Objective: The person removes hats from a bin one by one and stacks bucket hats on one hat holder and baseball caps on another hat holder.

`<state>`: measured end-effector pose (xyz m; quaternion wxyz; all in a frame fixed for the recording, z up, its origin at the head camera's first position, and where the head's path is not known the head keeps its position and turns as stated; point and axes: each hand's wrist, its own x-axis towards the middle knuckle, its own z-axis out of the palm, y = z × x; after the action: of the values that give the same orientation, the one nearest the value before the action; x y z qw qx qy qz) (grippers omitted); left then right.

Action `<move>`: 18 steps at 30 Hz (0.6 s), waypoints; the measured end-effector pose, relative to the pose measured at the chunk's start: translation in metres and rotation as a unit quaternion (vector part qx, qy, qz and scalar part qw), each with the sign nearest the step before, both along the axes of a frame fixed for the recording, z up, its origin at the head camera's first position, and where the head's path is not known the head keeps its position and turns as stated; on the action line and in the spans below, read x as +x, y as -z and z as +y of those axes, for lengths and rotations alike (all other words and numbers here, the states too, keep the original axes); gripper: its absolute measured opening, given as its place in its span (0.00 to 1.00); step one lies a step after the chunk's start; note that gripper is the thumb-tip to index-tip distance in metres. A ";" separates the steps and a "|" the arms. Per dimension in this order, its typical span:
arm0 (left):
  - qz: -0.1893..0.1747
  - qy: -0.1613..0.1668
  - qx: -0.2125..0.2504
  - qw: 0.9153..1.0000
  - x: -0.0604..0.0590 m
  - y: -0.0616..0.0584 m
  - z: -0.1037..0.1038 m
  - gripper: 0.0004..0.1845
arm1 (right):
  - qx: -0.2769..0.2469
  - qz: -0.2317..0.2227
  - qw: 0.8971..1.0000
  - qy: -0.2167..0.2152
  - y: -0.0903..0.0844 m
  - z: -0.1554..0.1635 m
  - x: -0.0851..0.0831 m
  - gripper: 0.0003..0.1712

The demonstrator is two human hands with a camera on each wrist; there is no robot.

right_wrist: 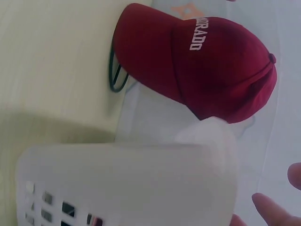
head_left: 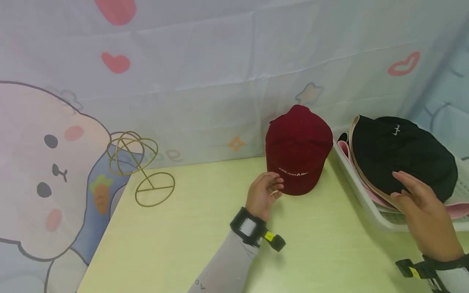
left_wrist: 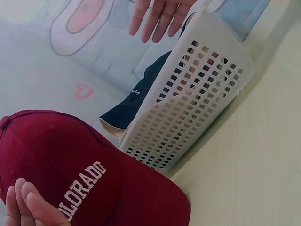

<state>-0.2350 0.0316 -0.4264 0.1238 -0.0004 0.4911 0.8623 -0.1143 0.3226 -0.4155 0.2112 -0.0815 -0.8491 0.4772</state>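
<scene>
A dark red baseball cap [head_left: 298, 148] lettered COLORADO sits raised at the back of the table. Below its brim, the right wrist view shows part of a dark wire loop [right_wrist: 118, 77]; the cap hides what lies above it. My left hand [head_left: 264, 194] is beside the front left of the brim, fingers loosely bent and holding nothing. My right hand [head_left: 426, 211] reaches over a white basket [head_left: 381, 221], thumb and fingers apart, close over a black hat [head_left: 403, 150] with a beige-edged brim. In the left wrist view the right fingers [left_wrist: 162, 21] hang straight above the basket.
A gold wire hat stand [head_left: 154, 188] with a round base stands bare at the back left of the table. Pink items [head_left: 458, 210] lie under the black hat in the basket. A printed curtain [head_left: 205, 81] hangs right behind the table's back edge.
</scene>
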 end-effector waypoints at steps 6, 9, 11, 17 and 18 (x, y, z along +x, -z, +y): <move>0.000 0.001 0.002 1.000 0.000 0.002 0.001 0.07 | 0.049 0.004 0.999 -0.019 0.002 0.012 0.002 0.31; 0.000 0.003 0.000 1.000 0.000 0.002 0.001 0.07 | 0.058 -0.004 0.998 -0.017 0.004 0.016 0.002 0.31; 0.000 0.003 -0.001 1.000 0.000 0.002 0.002 0.07 | 0.062 -0.006 0.998 -0.014 0.005 0.019 0.002 0.32; 0.003 0.008 -0.002 1.000 0.000 0.003 0.002 0.07 | 0.087 -0.010 0.996 -0.016 0.011 0.030 0.004 0.32; 0.004 0.008 -0.002 1.000 0.000 0.003 0.002 0.07 | 0.093 -0.010 0.995 -0.017 0.012 0.032 0.004 0.31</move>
<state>-0.2346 0.0332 -0.4295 0.1287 0.0066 0.4929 0.8605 -0.1104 0.3547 -0.4271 0.2012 -0.0523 -0.8933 0.3984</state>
